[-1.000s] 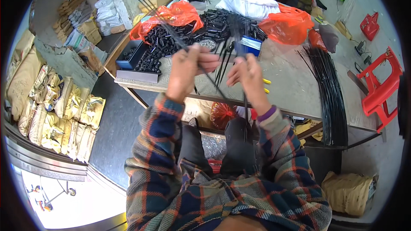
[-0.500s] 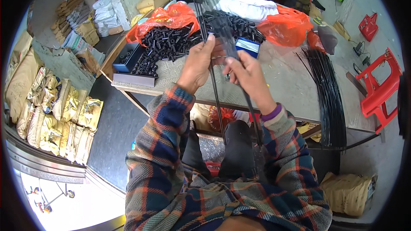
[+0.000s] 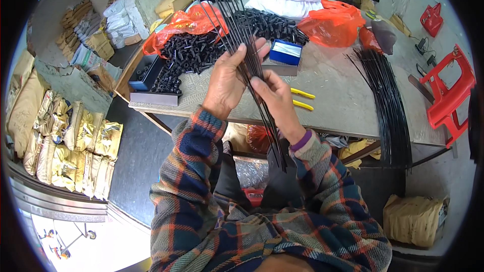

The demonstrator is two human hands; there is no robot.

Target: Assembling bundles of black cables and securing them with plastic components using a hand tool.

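Head view, both hands (image 3: 224,83) (image 3: 277,98) curled, holding rods (image 3: 249,62)

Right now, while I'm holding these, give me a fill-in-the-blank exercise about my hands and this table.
1. The thin rods in the left hand and right hand are coloured ____.
2. Another rod bundle lies toward the table's ____ end.
3. Near the right hand, a tool shows ____ yellow handles.
4. The small box just beyond the right hand is mainly coloured ____.

Missing words: black; right; two; blue.
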